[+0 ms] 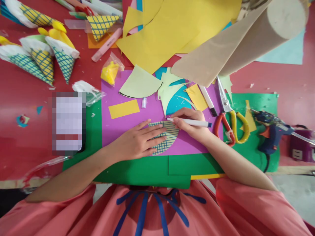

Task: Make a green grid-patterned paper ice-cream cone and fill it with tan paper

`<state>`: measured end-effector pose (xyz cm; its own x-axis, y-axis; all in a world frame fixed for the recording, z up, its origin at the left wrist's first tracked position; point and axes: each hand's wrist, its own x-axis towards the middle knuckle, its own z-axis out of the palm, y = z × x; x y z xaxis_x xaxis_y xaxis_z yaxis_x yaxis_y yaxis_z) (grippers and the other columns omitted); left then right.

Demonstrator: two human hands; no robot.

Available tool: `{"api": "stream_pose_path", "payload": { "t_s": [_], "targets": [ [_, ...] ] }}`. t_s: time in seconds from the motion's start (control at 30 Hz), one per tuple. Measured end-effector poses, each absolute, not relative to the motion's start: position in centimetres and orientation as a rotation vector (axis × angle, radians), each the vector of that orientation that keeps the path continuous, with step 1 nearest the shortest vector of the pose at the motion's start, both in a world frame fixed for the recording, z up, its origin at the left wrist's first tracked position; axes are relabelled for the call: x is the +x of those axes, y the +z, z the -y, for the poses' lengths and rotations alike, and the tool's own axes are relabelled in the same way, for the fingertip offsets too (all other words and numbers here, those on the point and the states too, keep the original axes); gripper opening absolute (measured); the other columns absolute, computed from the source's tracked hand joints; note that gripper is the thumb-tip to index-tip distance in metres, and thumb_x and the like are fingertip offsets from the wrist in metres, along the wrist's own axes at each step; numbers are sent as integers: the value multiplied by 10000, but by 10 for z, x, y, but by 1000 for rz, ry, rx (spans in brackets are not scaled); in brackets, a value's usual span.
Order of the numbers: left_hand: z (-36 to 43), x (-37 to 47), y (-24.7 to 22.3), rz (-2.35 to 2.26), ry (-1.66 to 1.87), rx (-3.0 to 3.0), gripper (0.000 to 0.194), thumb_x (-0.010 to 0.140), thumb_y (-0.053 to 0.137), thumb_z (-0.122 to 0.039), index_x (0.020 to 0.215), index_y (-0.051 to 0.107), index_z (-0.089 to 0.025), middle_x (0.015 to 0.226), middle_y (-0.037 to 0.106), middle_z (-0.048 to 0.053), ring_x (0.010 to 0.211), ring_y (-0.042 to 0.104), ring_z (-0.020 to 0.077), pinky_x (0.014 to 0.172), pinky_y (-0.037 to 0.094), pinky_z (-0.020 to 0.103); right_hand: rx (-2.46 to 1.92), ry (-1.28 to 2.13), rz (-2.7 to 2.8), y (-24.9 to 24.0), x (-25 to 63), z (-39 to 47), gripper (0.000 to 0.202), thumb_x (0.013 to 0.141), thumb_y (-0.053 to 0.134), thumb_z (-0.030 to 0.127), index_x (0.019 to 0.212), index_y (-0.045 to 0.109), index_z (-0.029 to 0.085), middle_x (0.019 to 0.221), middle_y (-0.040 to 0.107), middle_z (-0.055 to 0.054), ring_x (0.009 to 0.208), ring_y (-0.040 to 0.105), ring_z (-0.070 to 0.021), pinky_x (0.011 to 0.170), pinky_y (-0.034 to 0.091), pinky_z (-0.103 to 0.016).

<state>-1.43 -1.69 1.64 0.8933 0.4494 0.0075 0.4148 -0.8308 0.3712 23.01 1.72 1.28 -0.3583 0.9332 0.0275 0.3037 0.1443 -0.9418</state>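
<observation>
My left hand (139, 141) lies flat, fingers spread, over a pale paper piece (169, 135) with one curved edge. Blue crossed lines cover the left part of this piece, and only parallel stripes run across its right part. In my right hand (194, 126) is a white marker (197, 123) with a dark blue end, its tip at the upper edge of the piece. Under the piece lies a purple sheet (123, 131). A yellow paper strip (124, 108) and a pale green paper sector (140, 83) sit just beyond my left hand.
Scissors (225, 113) and a blue glue gun (270, 134) lie to the right. Paper cones (62, 59) with grid lines stand out at upper left. A large paper roll (236, 46) and yellow sheets (167, 29) are at the back. A blurred-out device (69, 121) is at left.
</observation>
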Motion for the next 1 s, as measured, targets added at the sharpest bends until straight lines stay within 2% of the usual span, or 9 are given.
{"api": "stream_pose_path", "payload": {
  "t_s": [0.1, 0.27, 0.57, 0.8, 1.0],
  "targets": [
    [17, -15, 15, -634, 151, 2695, 446, 939, 524, -309, 1368, 493, -193, 1475, 465, 72, 1390, 396, 230, 1177, 286, 436, -1209, 1171, 1830, 10, 230, -17, 190, 856, 617, 289, 786, 691, 129, 625, 661, -10, 538, 575, -89, 515, 431, -206],
    [17, -15, 12, -614, 175, 2699, 497, 923, 547, -298, 1389, 462, -145, 1467, 469, 98, 1386, 396, 244, 1151, 349, 409, -1183, 1147, 1877, 8, 230, -17, 173, 849, 612, 249, 737, 671, 131, 630, 649, -6, 537, 551, -75, 519, 419, -190],
    [17, -15, 10, -609, 216, 2710, 480, 926, 537, -307, 1373, 472, -143, 1451, 487, 105, 1374, 415, 242, 1128, 384, 413, -1186, 1130, 1894, 6, 230, -17, 168, 854, 613, 254, 755, 676, 133, 649, 658, -9, 545, 557, -77, 517, 414, -189],
    [17, -15, 12, -606, 193, 2698, 480, 915, 550, -277, 1372, 476, -149, 1456, 476, 112, 1385, 396, 254, 1152, 352, 415, -1159, 1148, 1926, 7, 230, -18, 194, 866, 597, 260, 727, 661, 140, 638, 643, -4, 563, 563, -83, 539, 415, -198],
    [17, -14, 14, -655, 215, 2706, 438, 927, 527, -286, 1345, 503, -157, 1402, 511, 141, 1307, 485, 267, 1088, 429, 424, -1169, 1189, 1950, 9, 231, -18, 229, 869, 593, 275, 691, 640, 139, 607, 612, 5, 538, 519, -78, 523, 392, -204]
  ]
}}
